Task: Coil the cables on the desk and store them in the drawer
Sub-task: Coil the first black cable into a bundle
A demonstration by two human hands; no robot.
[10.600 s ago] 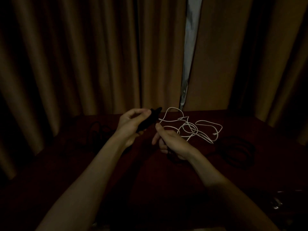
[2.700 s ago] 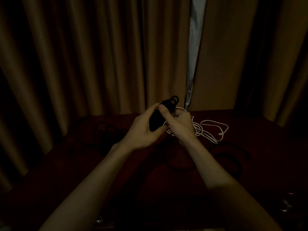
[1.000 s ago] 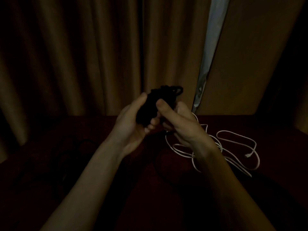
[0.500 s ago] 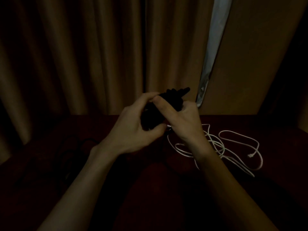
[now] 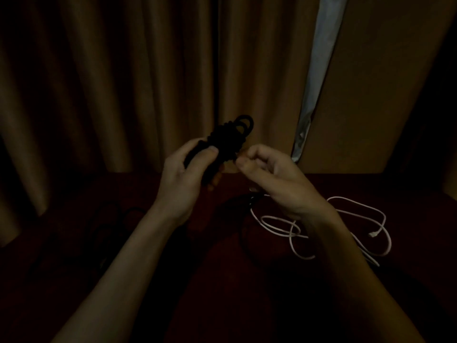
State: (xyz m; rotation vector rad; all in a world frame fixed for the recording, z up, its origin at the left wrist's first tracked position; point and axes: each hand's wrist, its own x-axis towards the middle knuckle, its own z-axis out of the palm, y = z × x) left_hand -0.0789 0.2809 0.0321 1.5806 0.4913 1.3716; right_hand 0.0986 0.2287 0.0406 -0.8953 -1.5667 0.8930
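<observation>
My left hand (image 5: 183, 179) grips a tightly wound bundle of black cable (image 5: 230, 137), held up above the dark red desk (image 5: 222, 280). Loops of the bundle stick out above my fingers. My right hand (image 5: 274, 177) is just right of the bundle, its thumb and curled fingers pinching the cable's loose tail, which hangs down toward the desk. A white cable (image 5: 372, 234) lies in loose loops on the desk under and right of my right forearm. No drawer is in view.
Another dark cable (image 5: 111, 219) lies in a faint heap on the desk's left side. Brown curtains (image 5: 123, 82) hang close behind the desk, with a pale gap (image 5: 319, 58) at the right. The room is very dim.
My right hand has come off the top of the bundle and moved to its right side. More cable is wound on the bundle than ten seconds ago, and the view has shifted left.
</observation>
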